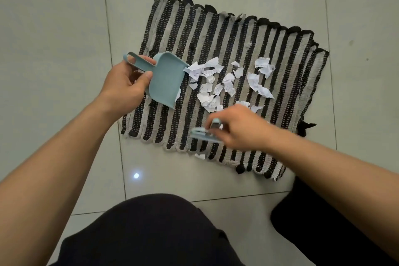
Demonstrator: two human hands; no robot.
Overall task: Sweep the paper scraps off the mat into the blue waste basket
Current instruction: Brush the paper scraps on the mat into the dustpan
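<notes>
The left hand grips the dustpan, its open edge facing the paper scraps to catch them. The right hand is closed around a small brush, blurry, just below the scraps on the mat. No basket in sight

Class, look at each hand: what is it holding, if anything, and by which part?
The left hand grips the blue dustpan by its handle; the right hand holds a small blurred blue brush, grip point hidden.
</notes>
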